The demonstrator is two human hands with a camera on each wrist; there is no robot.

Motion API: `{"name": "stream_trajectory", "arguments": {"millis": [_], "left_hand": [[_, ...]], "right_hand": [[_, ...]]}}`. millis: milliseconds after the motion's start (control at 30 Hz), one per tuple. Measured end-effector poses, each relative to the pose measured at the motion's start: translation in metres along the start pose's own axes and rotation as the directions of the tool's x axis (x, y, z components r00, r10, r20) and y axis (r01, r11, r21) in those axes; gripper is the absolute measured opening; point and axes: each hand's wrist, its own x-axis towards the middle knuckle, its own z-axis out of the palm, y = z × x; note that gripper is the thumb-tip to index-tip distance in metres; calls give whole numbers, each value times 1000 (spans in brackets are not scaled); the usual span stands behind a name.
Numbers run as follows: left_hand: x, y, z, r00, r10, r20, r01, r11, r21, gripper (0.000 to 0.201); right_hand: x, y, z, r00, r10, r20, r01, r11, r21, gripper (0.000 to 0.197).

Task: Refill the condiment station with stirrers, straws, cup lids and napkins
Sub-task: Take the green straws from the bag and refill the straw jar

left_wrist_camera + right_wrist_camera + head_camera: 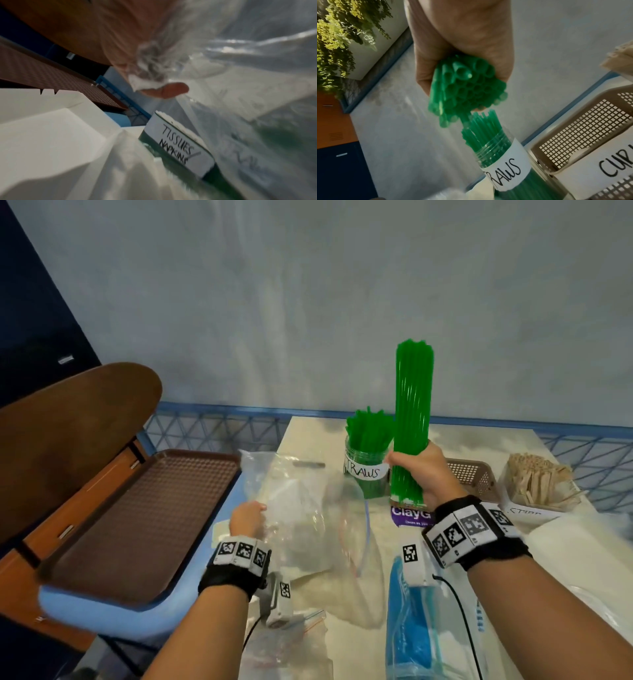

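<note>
My right hand (422,470) grips a thick bundle of green straws (412,405) upright, just right of the clear jar labelled STRAWS (364,472), which holds shorter green straws. The right wrist view shows the bundle's open ends (467,88) under my fist, above the jar (501,155). My left hand (248,517) holds a crumpled clear plastic bag (291,508); a fingertip (168,90) pinches the bag (150,65). A box of wooden stirrers (537,484) stands at the right, and a perforated brown basket (582,128) is labelled CUP. A container labelled TISSUES/NAPKINS (178,147) sits under the bag.
A brown tray (137,525) rests on a blue seat to the left of the table, with a brown chair back (68,422) behind it. A zip bag with blue contents (411,628) lies near the front edge. A white carton (42,128) is by my left wrist.
</note>
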Motion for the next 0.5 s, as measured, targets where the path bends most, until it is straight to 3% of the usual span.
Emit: {"name": "stream_trajectory", "arguments": {"millis": [133, 233, 300, 367, 500], "left_hand": [[-5, 1, 29, 984, 19, 178, -37, 994, 99, 39], [-10, 1, 43, 978, -18, 209, -14, 989, 149, 39], [-11, 10, 38, 990, -45, 137, 27, 992, 127, 49], [-7, 27, 18, 1000, 21, -7, -20, 997, 75, 56], [-6, 89, -38, 927, 308, -216, -344, 926, -155, 55]], "right_hand": [[0, -6, 6, 997, -71, 11, 71, 997, 36, 33], [2, -7, 9, 995, -95, 21, 94, 995, 35, 31], [6, -6, 8, 994, -110, 11, 110, 993, 34, 30], [10, -6, 6, 992, -124, -10, 124, 991, 46, 28], [20, -2, 1, 987, -143, -78, 149, 986, 78, 28]]}}
